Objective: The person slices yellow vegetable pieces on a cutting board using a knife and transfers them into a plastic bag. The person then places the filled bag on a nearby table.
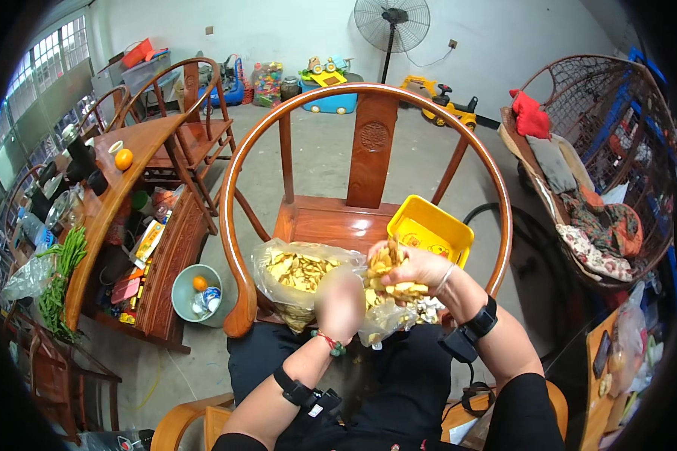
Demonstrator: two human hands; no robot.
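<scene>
A handful of thin yellow-brown dried slices (385, 264) is in my right hand (423, 269), above a clear plastic bag (381, 324) that holds more of them. My left hand (340, 304) is between that bag and a larger open clear bag (302, 268), full of the same slices. A blur covers the left hand, so its fingers and any grip are hidden. Both bags are at the front of a wooden armchair seat (321, 220), close to my knees. Behind my right hand, a yellow plastic basket (423, 220) stands tilted on the seat.
The armchair's curved rail (234, 197) rings the seat. To the left are a wooden table (104, 208) bearing an orange (123, 159) and green vegetables (67, 270), and a pale bucket (183, 304) on the floor. A wicker hanging chair (564, 220) is on the right, a fan (392, 22) behind.
</scene>
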